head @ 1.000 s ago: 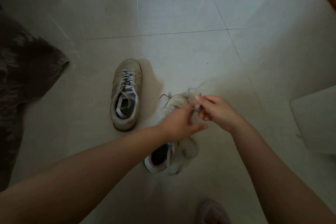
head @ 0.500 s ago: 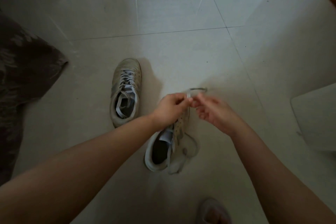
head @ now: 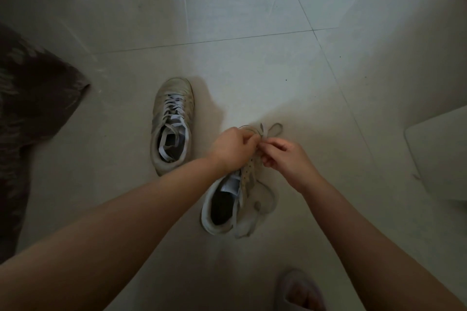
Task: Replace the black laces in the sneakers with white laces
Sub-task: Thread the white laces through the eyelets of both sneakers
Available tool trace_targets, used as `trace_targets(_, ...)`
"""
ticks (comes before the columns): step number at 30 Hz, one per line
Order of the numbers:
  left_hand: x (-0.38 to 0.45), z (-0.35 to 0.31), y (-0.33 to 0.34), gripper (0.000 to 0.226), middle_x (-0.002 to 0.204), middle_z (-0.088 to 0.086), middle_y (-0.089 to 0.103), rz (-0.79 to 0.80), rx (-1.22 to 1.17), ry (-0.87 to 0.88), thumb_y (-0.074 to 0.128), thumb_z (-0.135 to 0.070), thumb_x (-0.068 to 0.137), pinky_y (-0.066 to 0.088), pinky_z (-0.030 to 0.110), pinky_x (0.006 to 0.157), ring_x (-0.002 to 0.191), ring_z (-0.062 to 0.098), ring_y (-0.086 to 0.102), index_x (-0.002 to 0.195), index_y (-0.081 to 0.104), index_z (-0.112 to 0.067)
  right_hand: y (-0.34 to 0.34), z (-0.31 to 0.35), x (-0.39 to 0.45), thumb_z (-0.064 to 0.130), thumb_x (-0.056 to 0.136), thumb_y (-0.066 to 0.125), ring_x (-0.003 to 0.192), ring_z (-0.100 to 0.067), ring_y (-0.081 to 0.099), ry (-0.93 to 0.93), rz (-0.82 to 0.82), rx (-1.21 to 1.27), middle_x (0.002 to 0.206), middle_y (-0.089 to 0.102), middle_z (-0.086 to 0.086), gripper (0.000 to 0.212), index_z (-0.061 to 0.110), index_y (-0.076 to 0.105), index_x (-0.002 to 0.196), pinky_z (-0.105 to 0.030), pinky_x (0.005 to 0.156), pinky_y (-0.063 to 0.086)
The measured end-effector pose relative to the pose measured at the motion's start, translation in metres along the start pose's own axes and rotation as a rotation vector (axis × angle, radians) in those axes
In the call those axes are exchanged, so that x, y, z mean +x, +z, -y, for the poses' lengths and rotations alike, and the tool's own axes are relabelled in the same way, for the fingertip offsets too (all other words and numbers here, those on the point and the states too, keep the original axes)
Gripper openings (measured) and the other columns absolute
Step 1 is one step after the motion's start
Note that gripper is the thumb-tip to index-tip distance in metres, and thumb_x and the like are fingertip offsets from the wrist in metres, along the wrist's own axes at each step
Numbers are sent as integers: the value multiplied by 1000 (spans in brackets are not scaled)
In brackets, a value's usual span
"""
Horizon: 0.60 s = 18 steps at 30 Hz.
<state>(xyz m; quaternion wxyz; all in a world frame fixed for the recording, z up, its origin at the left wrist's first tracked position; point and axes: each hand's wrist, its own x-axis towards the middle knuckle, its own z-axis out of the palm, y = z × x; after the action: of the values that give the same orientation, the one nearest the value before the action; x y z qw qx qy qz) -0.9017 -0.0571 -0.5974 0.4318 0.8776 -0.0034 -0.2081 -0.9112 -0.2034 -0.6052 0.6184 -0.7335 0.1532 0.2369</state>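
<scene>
A dark cloth (head: 27,108) is cut off at the left edge. Right of it on the tiled floor (head: 252,63) stands a laced sneaker (head: 172,125), toe away. Further right, the left hand (head: 233,148) and right hand (head: 285,159) meet over the toe of a second sneaker (head: 227,202), hiding its front; both sets of fingers are curled, pinching a pale lace (head: 274,130) that loops beyond them. The grip itself is hard to make out. A slippered foot (head: 300,290) is cropped below; a white object (head: 439,151) is cropped at right.
</scene>
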Motion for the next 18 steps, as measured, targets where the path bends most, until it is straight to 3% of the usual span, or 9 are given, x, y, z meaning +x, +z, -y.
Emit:
trace_targets(3, -11, 12, 5, 24, 97, 5, 56, -146, 390, -23, 49, -33, 93, 40, 30, 72, 92, 23, 55, 94, 69, -19, -2, -13, 2, 2, 94, 52, 59, -10, 62, 21, -58, -37, 74, 65, -8, 10, 3, 61, 90, -18, 55, 50)
trace_targets(7, -18, 19, 9, 21, 116, 5, 52, -68, 533, -18, 52, -33, 89, 40, 32, 87, 107, 24, 49, 97, 71, -29, -4, -27, 3, 0, 94, 51, 59, -5, 65, -20, -34, -146, 75, 66, -8, 12, 5, 61, 91, -18, 58, 53)
trace_targets(12, -13, 21, 14, 25, 120, 6, 51, 12, 498, -69, 53, -38, 91, 39, 34, 92, 113, 26, 45, 111, 68, -36, 2, -34, 2, 1, 89, 61, 66, -6, 67, -65, -100, -135, 75, 68, -2, 12, 10, 68, 89, -22, 65, 56)
trace_targets(18, -13, 21, 19, 27, 121, 5, 51, 1, 448, -132, 52, -43, 92, 38, 35, 94, 114, 25, 45, 115, 65, -40, 11, -38, 1, 5, 82, 70, 84, -18, 68, -70, -169, -145, 81, 71, 0, 20, 25, 71, 77, -40, 81, 57)
